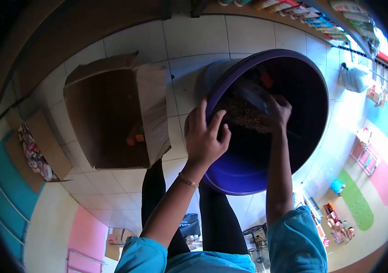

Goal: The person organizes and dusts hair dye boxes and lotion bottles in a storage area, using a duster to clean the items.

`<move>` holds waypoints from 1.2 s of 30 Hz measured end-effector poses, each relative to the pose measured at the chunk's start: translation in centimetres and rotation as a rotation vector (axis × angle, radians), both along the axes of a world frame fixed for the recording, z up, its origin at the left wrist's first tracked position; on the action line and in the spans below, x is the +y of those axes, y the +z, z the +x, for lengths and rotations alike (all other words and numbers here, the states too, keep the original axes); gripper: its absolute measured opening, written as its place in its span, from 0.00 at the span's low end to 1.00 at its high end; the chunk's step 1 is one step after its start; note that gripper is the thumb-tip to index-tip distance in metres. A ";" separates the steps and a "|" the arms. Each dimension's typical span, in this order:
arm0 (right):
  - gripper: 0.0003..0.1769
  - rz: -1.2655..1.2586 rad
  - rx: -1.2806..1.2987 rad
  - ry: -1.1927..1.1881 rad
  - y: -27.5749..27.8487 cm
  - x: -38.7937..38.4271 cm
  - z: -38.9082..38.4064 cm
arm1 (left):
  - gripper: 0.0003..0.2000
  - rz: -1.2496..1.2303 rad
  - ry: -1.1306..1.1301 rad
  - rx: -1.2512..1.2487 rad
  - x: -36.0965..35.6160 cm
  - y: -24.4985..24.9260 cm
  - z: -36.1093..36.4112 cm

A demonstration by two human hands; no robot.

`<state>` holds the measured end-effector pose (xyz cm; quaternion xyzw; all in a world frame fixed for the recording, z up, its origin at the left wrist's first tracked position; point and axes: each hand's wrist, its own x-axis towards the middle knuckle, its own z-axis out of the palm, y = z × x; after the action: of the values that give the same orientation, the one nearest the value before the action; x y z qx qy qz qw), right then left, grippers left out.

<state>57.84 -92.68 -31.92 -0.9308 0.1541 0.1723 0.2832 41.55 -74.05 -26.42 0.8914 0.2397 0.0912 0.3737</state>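
A large purple tub [233, 187] stands before me, its inside mostly in dark shadow. My right hand [279, 109] reaches into it, fingers closed on a brush with a pale back [252, 94] and long tan bristles [244, 113]. Something small and orange-red [266, 80] shows deeper in the tub, beyond the brush. My left hand [206, 136] is at the tub's near-left rim, its fingers spread and the thumb apart, with nothing held in them.
To the left an open cardboard box [153, 111] holds a small orange item [135, 135] on its shadowed bottom. Another carton [48, 141] with packets sits farther left. Shelves with goods [312, 20] line the top right. A white plastic bag [354, 77] rests on the tiled floor.
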 end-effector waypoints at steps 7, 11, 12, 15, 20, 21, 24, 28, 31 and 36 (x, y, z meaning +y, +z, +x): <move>0.18 0.207 -0.021 0.319 23.3 3.2 -3.7 | 0.16 -0.418 0.193 -0.277 2.1 -0.1 -3.3; 0.17 0.313 -0.116 0.694 29.3 10.1 -7.1 | 0.17 -0.413 0.374 -0.224 3.8 0.0 -12.1; 0.18 0.289 -0.088 0.797 29.0 12.5 -8.1 | 0.17 -0.336 0.412 -0.153 4.6 -0.3 -15.2; 0.22 0.405 0.052 0.717 23.8 21.8 -13.5 | 0.19 -0.172 0.528 0.055 7.3 -2.1 -24.6; 0.18 0.259 0.134 0.794 5.2 31.6 -23.2 | 0.31 -0.149 0.717 0.576 10.2 -3.7 -33.8; 0.19 0.244 0.149 0.766 1.1 32.8 -24.9 | 0.31 -0.195 0.731 0.525 9.6 -3.6 -34.6; 0.21 0.099 0.106 0.759 -7.0 35.0 -29.7 | 0.31 -0.362 0.732 0.438 5.0 -1.7 -35.1; 0.24 -0.053 0.108 0.815 -13.2 35.1 -34.3 | 0.28 -0.469 0.681 0.379 3.5 -3.0 -35.2; 0.24 -0.161 0.032 0.948 -15.1 34.2 -35.6 | 0.28 -0.586 0.796 0.255 4.0 -4.2 -36.2; 0.23 -0.215 -0.055 1.097 -19.9 30.5 -36.3 | 0.30 -0.616 0.805 0.252 4.0 -3.9 -36.9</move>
<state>21.58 -62.18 -51.84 -0.9024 -0.3434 0.2536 0.0596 4.60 -70.07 -30.29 0.5816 0.6221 0.0449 0.5222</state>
